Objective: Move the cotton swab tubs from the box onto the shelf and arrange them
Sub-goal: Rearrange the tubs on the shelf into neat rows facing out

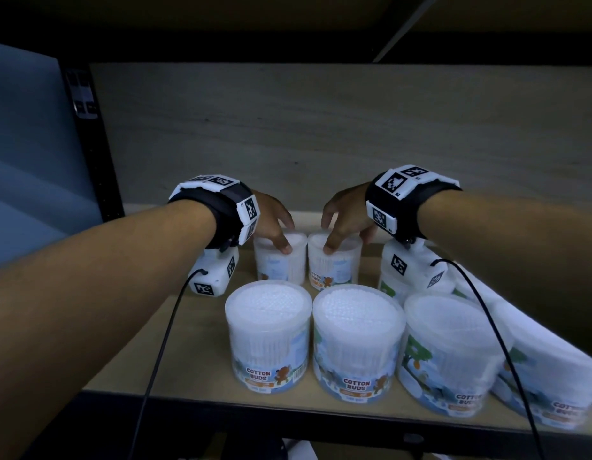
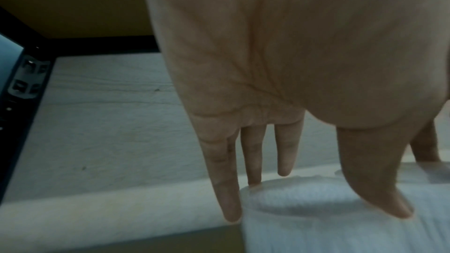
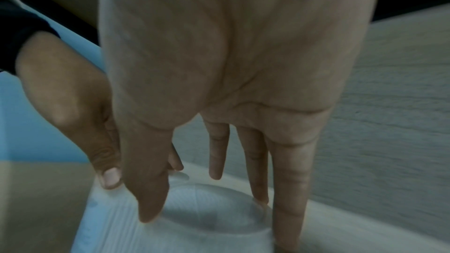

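Clear tubs of white cotton swabs stand on a pale wooden shelf (image 1: pixel 195 343). In the back row, two tubs stand side by side. My left hand (image 1: pixel 278 234) grips the left tub (image 1: pixel 279 263) from above, thumb at the front of its lid and fingers down its far side. My right hand (image 1: pixel 341 230) grips the right tub (image 1: pixel 334 265) the same way. In the left wrist view my left hand (image 2: pixel 316 199) spans the tub's lid (image 2: pixel 304 222). The right wrist view shows my right hand (image 3: pixel 216 216) spanning its tub (image 3: pixel 207 234), with the left hand's thumb close beside. Both tubs stand upright.
A front row of tubs (image 1: pixel 268 333) (image 1: pixel 357 340) (image 1: pixel 450 353) lines the shelf's front edge, with more at the far right (image 1: pixel 553 376). Another tub (image 1: pixel 392 288) sits behind my right wrist. A black upright post (image 1: pixel 88 144) bounds the left; a board closes overhead.
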`<state>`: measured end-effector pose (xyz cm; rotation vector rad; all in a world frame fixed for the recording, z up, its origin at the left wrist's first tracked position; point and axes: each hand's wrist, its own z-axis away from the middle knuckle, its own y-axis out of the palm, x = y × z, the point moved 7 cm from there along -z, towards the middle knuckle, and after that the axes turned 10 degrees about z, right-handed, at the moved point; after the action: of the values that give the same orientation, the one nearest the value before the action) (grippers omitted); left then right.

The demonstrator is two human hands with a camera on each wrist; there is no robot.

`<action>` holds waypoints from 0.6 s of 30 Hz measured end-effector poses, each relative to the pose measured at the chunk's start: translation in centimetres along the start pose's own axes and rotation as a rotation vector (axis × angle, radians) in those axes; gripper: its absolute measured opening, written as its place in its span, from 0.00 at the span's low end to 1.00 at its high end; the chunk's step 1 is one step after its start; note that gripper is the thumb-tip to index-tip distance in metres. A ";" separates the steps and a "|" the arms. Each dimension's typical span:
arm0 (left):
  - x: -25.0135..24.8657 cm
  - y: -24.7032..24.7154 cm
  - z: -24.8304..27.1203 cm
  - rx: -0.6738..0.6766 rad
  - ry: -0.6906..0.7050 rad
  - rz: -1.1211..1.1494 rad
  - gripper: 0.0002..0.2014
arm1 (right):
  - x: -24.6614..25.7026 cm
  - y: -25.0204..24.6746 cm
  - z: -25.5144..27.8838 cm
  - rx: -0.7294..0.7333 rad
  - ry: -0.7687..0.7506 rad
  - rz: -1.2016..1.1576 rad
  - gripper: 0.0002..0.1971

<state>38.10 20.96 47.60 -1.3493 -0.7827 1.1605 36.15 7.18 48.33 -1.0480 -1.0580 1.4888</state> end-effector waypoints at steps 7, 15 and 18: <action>0.6 0.1 -0.4 -0.070 -0.042 0.047 0.39 | 0.2 0.0 0.0 -0.045 -0.048 0.095 0.33; 0.8 0.3 0.0 -0.037 -0.074 0.024 0.42 | 0.2 -0.2 0.2 -0.079 -0.057 0.052 0.35; 0.7 0.5 0.1 -0.006 -0.079 -0.013 0.40 | 0.1 -0.3 0.3 -0.094 -0.050 0.098 0.33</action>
<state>38.16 21.56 47.02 -1.3078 -0.8514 1.2080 35.89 7.31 48.64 -1.1480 -1.1352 1.5629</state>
